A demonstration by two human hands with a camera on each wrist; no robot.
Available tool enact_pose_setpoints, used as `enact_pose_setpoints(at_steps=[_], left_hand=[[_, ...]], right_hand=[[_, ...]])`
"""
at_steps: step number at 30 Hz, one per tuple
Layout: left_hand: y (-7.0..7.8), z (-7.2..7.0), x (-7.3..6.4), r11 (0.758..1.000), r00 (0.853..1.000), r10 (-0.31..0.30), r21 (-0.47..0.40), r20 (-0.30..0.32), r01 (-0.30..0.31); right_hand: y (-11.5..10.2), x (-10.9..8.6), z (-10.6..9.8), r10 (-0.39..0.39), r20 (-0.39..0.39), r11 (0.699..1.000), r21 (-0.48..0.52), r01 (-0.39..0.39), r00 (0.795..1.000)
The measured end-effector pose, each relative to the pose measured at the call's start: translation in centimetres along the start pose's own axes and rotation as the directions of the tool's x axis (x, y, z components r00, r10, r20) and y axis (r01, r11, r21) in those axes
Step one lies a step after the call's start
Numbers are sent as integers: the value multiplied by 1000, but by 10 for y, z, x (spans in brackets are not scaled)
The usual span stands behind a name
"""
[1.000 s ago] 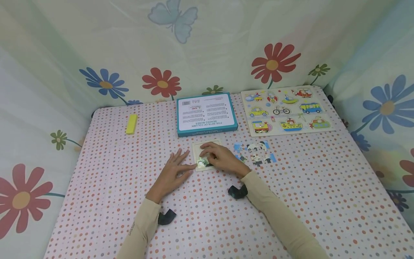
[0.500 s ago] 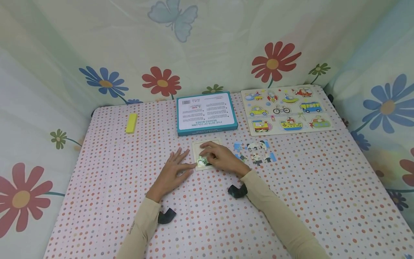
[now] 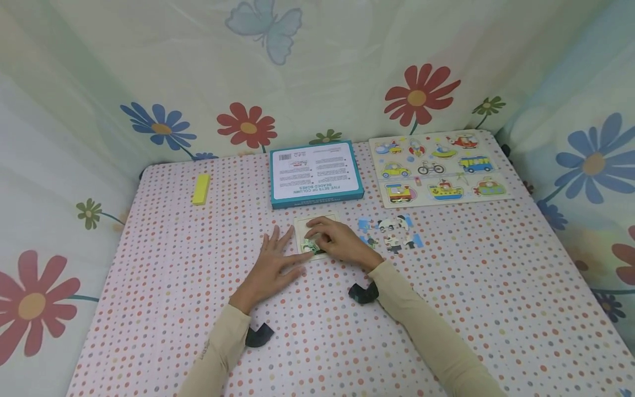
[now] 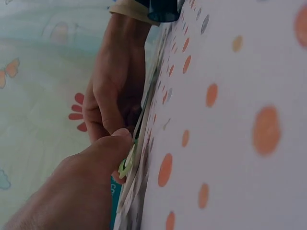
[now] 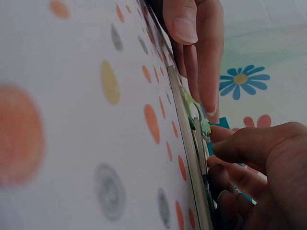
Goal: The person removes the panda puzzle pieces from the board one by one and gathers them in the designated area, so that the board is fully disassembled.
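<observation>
A small, light wooden puzzle tray lies on the table, with green and white jigsaw pieces in its near part. My left hand has its fingers spread and nearly straight, and the index fingertip touches the pieces at the tray's near left. Curled over the tray, my right hand pinches a puzzle piece that stands slightly tilted at the tray's edge in the right wrist view. Its fingers partly hide the tray's inside. Right of the tray lie several loose panda puzzle pieces.
Behind the tray is a teal and white box. A board of vehicle pictures lies at the back right, and a yellow block at the left. A flowered curtain surrounds the dotted tablecloth.
My left hand has shifted slightly right, so its index finger now reaches over the tray's near left edge. The right hand has hardly moved.
</observation>
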State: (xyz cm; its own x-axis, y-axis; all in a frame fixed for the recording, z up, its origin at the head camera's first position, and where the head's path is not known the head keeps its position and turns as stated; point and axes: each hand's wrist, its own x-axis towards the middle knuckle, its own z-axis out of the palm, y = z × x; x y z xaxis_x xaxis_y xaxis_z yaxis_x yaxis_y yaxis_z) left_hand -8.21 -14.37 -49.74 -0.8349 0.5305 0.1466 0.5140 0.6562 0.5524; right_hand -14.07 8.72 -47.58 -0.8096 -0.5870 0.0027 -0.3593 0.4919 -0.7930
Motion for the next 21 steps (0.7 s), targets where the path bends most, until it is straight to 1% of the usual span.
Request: enact_pose_setpoints(at_steps=[4,6,13,21], left_hand=[[4,5,0,998,999,11,64,43,-14],[5,6,0,997,999,15,75,51,-19],[6,7,1,996,999,15,83,44,-18],[5,8,1,993,998,8,117,63,-15]], right_hand=[[1,0,1,-5,5,1000,19,5,1000],[1,0,0,-7,4,1000,27,7,1000],[1,0,-3,-21,12,998,65,21,1000],[2,1,-4,-1,26,998,65,-1,1000]])
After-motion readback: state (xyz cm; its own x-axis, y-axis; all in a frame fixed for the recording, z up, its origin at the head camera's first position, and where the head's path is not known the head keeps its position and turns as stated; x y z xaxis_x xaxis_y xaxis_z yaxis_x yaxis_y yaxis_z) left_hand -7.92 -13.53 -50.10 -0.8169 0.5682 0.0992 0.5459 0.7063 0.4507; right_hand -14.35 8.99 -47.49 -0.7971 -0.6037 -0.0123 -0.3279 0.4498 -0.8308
